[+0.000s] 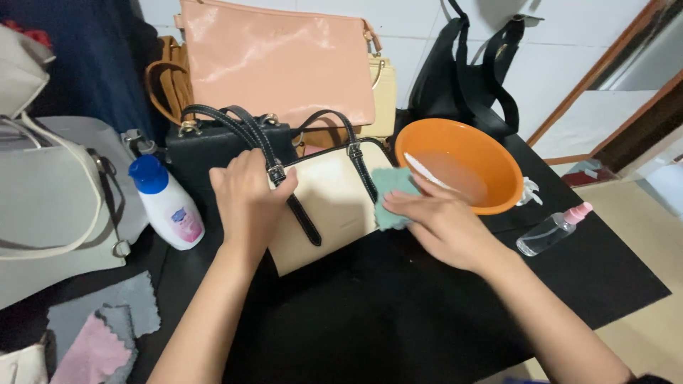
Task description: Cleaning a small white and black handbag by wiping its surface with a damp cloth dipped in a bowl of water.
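1. Hands work over a cream handbag (331,206) with black straps, lying on the black-covered table (398,313) near its middle.
2. Left hand (247,199) presses down on the bag's top by a strap buckle, its grip loosely curled over the bag.
3. Right hand (441,220) has its grip pinched on a teal cloth (390,192), held against the bag's right end.
4. An orange bowl (462,167) of water sits just beside that hand.
5. A white bottle with a blue cap (165,203) stands left of the bag; a small clear spray bottle (551,231) lies to the right.
6. A pink bag (277,60) leans behind.
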